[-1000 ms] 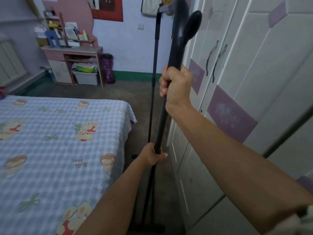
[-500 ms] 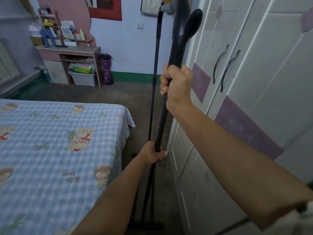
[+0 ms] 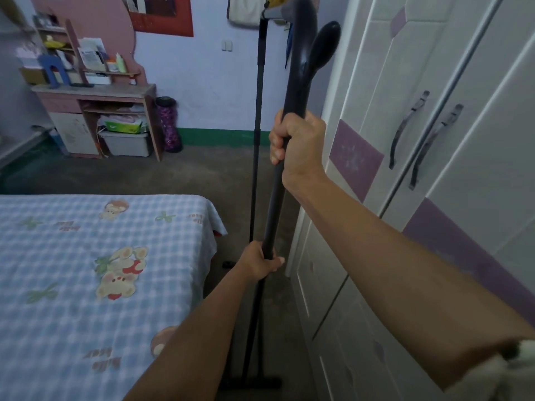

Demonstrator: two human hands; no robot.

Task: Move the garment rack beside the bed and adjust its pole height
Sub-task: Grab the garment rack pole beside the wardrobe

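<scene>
Head view showed the garment rack [image 3: 262, 180] standing in the aisle between the bed [image 3: 86, 270] at 9 o'clock and the wardrobe [image 3: 434, 140] at 3 o'clock, its base foot on the floor at 6 o'clock, so the move beside the bed was judged essentially done. Both hands were clamped on the near pole [image 3: 275, 204], the right hand [image 3: 298, 140] high below the curved top and the left hand [image 3: 262, 263] lower. Height adjustment was judged in progress or pending; no locking collar could be made out.
</scene>
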